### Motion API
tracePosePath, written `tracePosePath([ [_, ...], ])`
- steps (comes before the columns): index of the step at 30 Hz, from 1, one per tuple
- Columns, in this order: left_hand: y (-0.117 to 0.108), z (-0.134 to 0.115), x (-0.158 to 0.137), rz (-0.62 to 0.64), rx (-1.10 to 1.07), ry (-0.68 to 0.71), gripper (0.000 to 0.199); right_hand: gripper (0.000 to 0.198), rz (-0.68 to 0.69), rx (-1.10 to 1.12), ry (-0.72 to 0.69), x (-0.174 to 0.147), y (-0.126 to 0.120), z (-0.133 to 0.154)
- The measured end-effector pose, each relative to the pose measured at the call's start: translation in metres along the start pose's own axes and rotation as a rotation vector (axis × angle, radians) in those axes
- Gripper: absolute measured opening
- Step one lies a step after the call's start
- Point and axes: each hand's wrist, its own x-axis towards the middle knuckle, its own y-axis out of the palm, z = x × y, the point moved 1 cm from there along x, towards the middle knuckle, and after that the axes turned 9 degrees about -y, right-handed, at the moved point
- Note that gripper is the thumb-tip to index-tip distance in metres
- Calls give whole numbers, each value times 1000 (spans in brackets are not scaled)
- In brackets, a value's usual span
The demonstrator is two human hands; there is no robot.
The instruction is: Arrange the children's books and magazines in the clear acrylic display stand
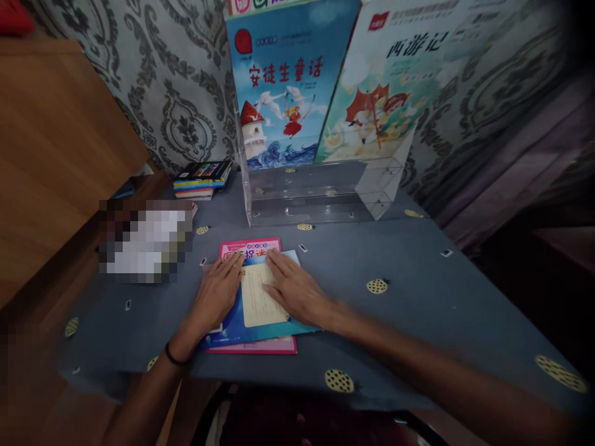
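A blue book (235, 316) with a cream text panel lies slightly turned on top of a pink-edged book (279, 347), near the table's front. My left hand (219, 292) rests flat on the left side of the blue book, fingertips reaching the pink book's cover. On the right side, my right hand (295, 285) lies with its fingers stretched out, the thumb apart over the cream panel. Parts of both covers are hidden under my hands.
Behind the books stands a clear acrylic rack (307, 207) holding a blue storybook (279, 145) and a green-white one (381, 118). A small book stack (202, 179) and a blurred-out pile (144, 241) sit left on the cloth-covered table (418, 322). A patterned curtain hangs behind.
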Motion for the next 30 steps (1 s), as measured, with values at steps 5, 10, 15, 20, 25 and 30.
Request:
tracePosePath([
  [5, -4, -21, -8, 22, 80, 61, 46, 68, -4, -113, 50, -4, 4, -3],
  [10, -9, -40, -23, 130, 51, 166, 57, 67, -13, -174, 36, -4, 9, -4],
  [15, -13, 4, -24, 167, 34, -33, 59, 69, -11, -166, 46, -4, 5, -1],
  [20, -19, 34, -21, 185, 69, -183, 58, 69, 21, -144, 62, -1, 3, 0],
  [25, -23, 2, -28, -22, 285, -81, 49, 65, 16, -139, 94, -1, -2, 6],
  [30, 23, -34, -42, -296, 327, 384, 49, 63, 45, -113, 102, -5, -7, 9],
])
